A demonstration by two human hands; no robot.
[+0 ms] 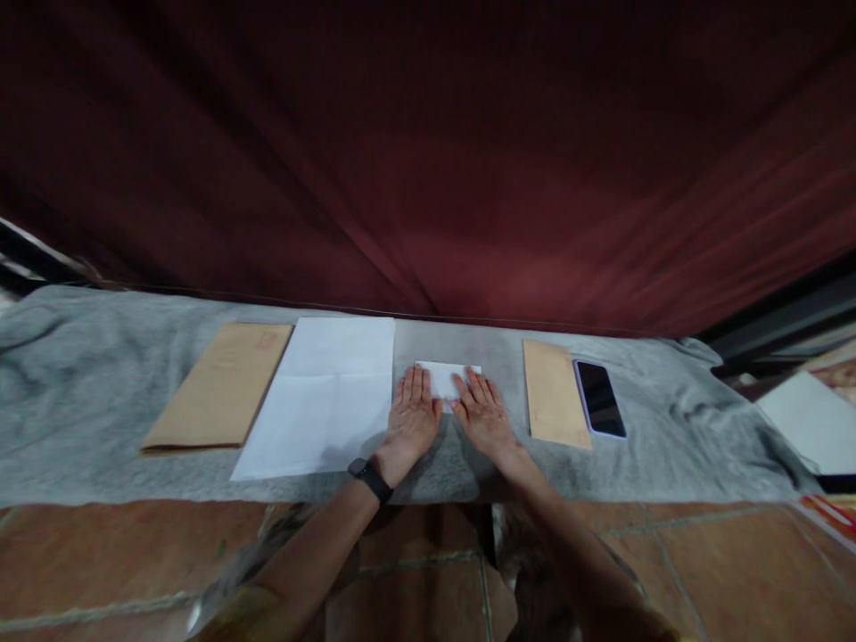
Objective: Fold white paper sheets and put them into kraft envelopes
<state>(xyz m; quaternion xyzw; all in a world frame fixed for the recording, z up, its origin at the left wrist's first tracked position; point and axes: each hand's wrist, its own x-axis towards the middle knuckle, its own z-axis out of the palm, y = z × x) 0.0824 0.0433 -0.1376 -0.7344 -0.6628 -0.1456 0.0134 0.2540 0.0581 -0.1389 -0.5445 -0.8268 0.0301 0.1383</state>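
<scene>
A small folded sheet of white paper (442,378) lies on the grey cloth in front of me. My left hand (411,412) rests flat on its left side, fingers stretched forward; a black watch is on that wrist. On the right side of the paper lies my right hand (487,412), palm down with the fingers spread. Both hands press on the paper without gripping it, and they cover its left and right parts. Left of my hands is a stack of large white sheets (334,401) with faint crease lines. A brown envelope (554,394) lies to the right.
A larger stack of brown envelopes (224,383) sits at the far left. A phone (600,399) in a purple case lies beside the small envelope. The grey cloth (695,428) covers the table, and a dark red curtain (428,178) hangs behind it. A white object (812,419) stands at far right.
</scene>
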